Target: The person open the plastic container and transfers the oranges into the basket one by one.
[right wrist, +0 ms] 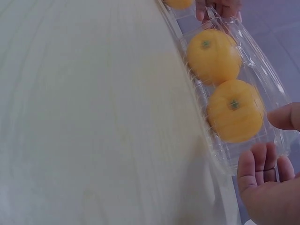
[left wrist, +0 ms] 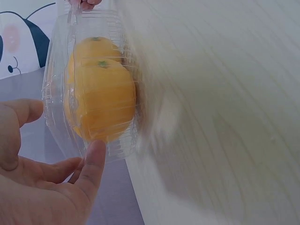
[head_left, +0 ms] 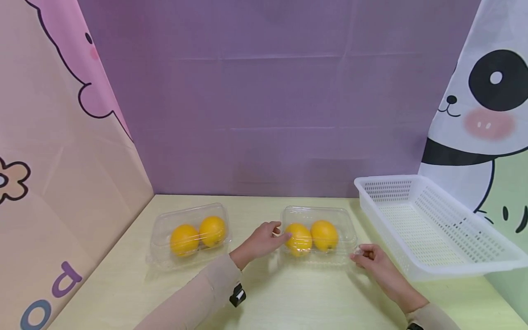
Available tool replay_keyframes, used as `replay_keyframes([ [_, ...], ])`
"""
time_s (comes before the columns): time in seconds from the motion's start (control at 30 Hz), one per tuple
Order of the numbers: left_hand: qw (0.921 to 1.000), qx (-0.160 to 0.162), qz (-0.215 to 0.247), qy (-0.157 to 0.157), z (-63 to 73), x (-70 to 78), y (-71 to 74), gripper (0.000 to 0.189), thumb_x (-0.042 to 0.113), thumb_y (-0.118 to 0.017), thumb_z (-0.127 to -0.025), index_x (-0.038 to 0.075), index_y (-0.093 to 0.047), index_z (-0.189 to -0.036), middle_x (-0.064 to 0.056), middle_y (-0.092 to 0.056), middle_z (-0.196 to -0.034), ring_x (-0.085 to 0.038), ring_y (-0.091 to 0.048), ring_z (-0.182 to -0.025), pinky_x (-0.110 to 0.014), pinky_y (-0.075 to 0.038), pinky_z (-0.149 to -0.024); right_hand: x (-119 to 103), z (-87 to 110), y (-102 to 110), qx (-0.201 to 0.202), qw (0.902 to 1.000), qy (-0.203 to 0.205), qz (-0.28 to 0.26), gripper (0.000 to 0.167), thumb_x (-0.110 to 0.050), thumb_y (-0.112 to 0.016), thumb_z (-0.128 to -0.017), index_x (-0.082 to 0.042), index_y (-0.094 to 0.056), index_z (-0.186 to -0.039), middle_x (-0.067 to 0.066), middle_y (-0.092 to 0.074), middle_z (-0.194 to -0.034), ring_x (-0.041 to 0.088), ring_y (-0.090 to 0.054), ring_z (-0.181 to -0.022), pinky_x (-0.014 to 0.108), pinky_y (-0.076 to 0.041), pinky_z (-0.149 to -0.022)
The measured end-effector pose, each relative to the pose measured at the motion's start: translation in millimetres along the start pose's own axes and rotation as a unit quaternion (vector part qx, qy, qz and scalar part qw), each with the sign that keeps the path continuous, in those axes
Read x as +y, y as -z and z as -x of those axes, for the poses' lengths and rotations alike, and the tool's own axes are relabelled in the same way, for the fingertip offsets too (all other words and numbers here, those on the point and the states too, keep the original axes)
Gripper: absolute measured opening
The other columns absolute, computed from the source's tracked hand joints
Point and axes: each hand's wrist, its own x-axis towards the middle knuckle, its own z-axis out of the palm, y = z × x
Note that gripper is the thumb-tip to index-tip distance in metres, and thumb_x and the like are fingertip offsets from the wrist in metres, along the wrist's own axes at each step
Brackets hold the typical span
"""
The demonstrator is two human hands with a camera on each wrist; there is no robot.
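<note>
A clear plastic container (head_left: 347, 224) stands on the worktop (head_left: 288, 302), right of the middle and nearer the back edge than the person. Two oranges lie side by side in it, a left orange (head_left: 299, 240) and a right orange (head_left: 324, 235), each with a green stem end in the wrist views.

At the container's left end is the left hand (head_left: 264, 239), thumb and fingers apart, a fingertip touching the plastic in the left wrist view. The right hand (head_left: 381, 270) is at the container's near right corner, thumb and fingers to either side of it; whether they pinch the plastic I cannot tell.

Toward the worktop's left edge, well apart from the first, a second clear container (head_left: 165, 224) sits at a slant, with two more oranges (head_left: 212, 231) inside. A white perforated basket (head_left: 381, 233) runs along the right edge from near the back right corner.

Both arms wear beige sleeves (head_left: 194, 293), with a black device (head_left: 237, 295) at the left wrist. A purple sheet (head_left: 255, 101) rises behind the back edge; a panda print (head_left: 491, 123) covers the right side, and a pink figure (head_left: 66, 41) the left.
</note>
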Motion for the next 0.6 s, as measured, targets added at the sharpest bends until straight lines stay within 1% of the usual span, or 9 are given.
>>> replay_keyframes([
  [0.33,1.0000,0.003,-0.001,0.001,-1.3,-0.7,-1.1,0.067,0.039,-0.062,-0.099,-0.007,-0.044,-0.144,-0.017,-0.056,-0.124,-0.031,-0.056,-0.111,-0.046,-0.049,-0.099,-0.2,-1.3,-3.0,0.010,0.9999,0.008,-0.011,0.047,-0.003,-0.061,-0.096,0.012,-0.031,-0.129,0.008,-0.051,-0.098,0.011,-0.056,-0.084,0.023,-0.054,-0.080],
  [0.6,1.0000,0.005,-0.002,0.000,-2.5,-1.4,-1.1,0.067,0.038,-0.063,-0.098,-0.008,-0.045,-0.144,-0.015,-0.057,-0.122,-0.030,-0.056,-0.109,-0.045,-0.050,-0.098,-2.3,-2.9,-7.6,0.026,0.9996,0.006,-0.010,0.043,-0.001,-0.058,-0.095,0.013,-0.032,-0.126,0.011,-0.050,-0.097,0.013,-0.058,-0.086,0.022,-0.055,-0.079],
])
